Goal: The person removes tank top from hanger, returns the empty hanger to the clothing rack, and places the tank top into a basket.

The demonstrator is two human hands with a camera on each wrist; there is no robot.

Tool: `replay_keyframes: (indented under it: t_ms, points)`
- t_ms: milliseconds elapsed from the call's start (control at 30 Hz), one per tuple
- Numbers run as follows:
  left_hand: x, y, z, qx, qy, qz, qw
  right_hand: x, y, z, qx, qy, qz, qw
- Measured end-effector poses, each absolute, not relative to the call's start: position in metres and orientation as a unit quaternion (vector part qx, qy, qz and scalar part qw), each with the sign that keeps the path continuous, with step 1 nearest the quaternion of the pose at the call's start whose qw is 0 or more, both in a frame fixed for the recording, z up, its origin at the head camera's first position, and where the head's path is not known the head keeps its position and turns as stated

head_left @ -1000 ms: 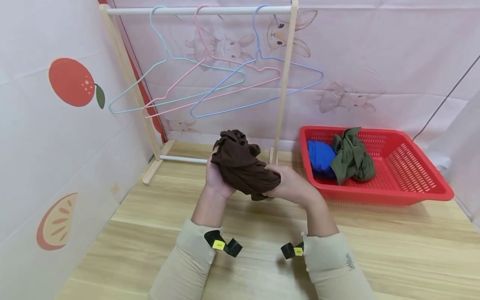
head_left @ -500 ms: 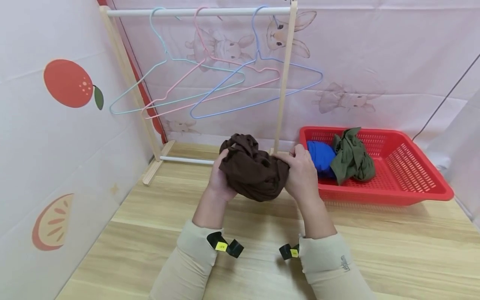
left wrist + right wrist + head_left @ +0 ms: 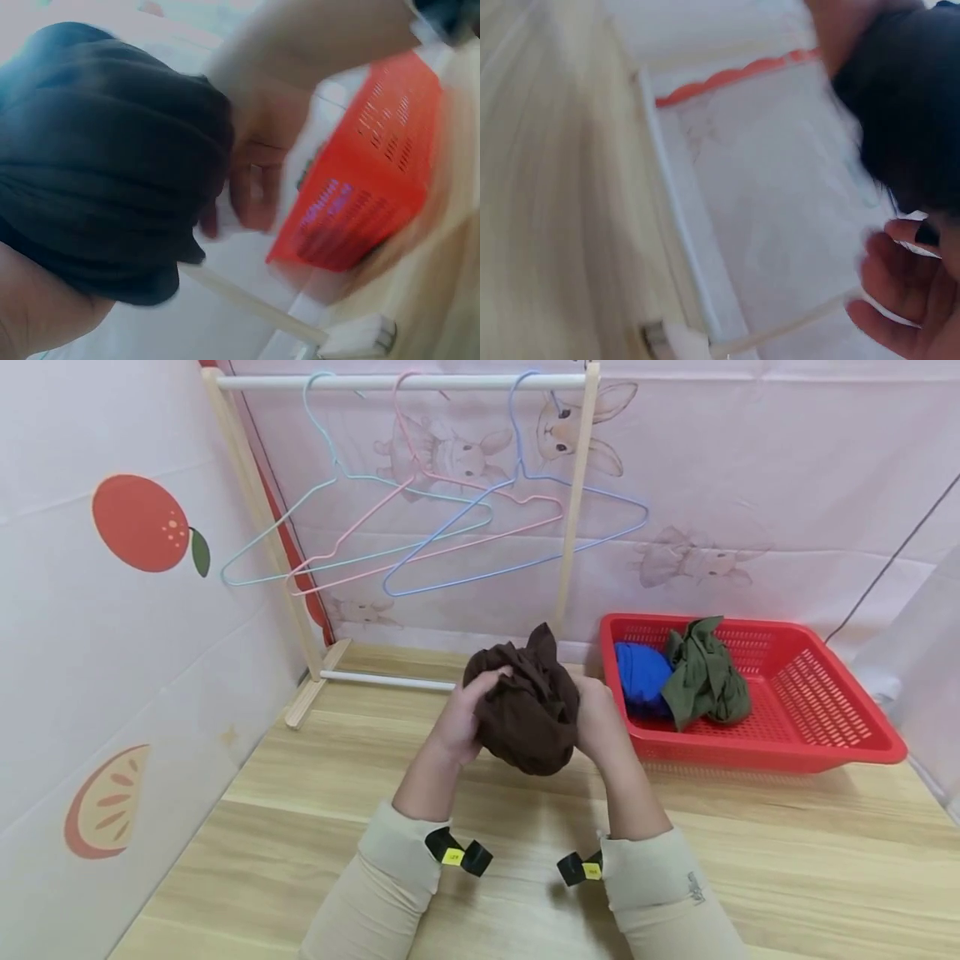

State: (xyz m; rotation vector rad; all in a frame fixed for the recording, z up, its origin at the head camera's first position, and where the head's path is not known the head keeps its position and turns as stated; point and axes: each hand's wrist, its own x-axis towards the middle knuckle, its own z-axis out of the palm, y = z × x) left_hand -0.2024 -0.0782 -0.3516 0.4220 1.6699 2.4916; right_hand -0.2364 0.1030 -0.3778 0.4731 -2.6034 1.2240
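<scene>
A bunched dark brown cloth (image 3: 528, 718), perhaps a garment, is held above the table in the head view. My left hand (image 3: 459, 722) grips its left side, thumb laid over the top. At its right edge is my right hand (image 3: 596, 718), whose fingertips are hidden behind the bundle in that view. The left wrist view shows the cloth (image 3: 112, 157) as a rounded, folded mass against the right hand (image 3: 259, 150). In the right wrist view the right hand's curled fingers (image 3: 900, 292) are blurred, with a small dark bit of cloth between them.
A red basket (image 3: 765, 758) at the right holds a blue cloth (image 3: 642, 675) and a green cloth (image 3: 708, 677). Behind the hands stands a wooden rack (image 3: 576, 510) with a green hanger (image 3: 270, 531), a pink hanger (image 3: 360, 518) and a blue hanger (image 3: 480, 578).
The brown bundle has been turned between the hands and shifted slightly right, and a pointed corner now sticks up. The left thumb has come over its top; the right hand has moved along its right side.
</scene>
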Motion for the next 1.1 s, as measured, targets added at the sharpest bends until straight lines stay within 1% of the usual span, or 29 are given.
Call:
replay_keyframes:
  t_ms: [67,200,267,300,367,467,533,700,800,900,1100]
  points:
    - [-0.203,-0.074,-0.354,0.141,0.561,0.815,0.042,-0.238,0.102,-0.376,0.15,-0.851,0.496,0.084]
    - [-0.201,-0.068,-0.358,0.127,0.568,0.813,0.016,-0.236,0.096,-0.372,0.081,-0.762,0.642,0.028]
    - [-0.2,-0.064,-0.36,0.121,0.572,0.812,0.005,-0.234,0.093,-0.37,0.053,-0.714,0.698,0.011]
    - [-0.199,-0.062,-0.361,0.12,0.574,0.81,-0.002,-0.232,0.092,-0.37,0.043,-0.692,0.72,0.011]
    - [-0.199,-0.059,-0.362,0.127,0.583,0.802,-0.013,-0.23,0.091,-0.369,0.032,-0.665,0.746,0.025]
    - [-0.199,-0.056,-0.362,0.136,0.579,0.804,-0.017,-0.226,0.09,-0.369,0.028,-0.651,0.756,0.064]
    - [-0.199,-0.056,-0.362,0.136,0.567,0.812,0.006,-0.224,0.087,-0.367,0.029,-0.639,0.764,0.085]
    - [-0.198,-0.058,-0.364,0.119,0.541,0.828,0.089,-0.215,0.083,-0.364,0.024,-0.653,0.75,0.108]
    - [-0.198,-0.058,-0.365,0.118,0.546,0.824,0.099,-0.213,0.084,-0.364,0.058,-0.677,0.722,0.132]
    - [-0.199,-0.056,-0.366,0.121,0.544,0.827,0.08,-0.213,0.084,-0.362,0.105,-0.685,0.704,0.156]
    - [-0.199,-0.047,-0.367,0.096,0.555,0.827,0.005,-0.209,0.087,-0.362,0.155,-0.686,0.69,0.172]
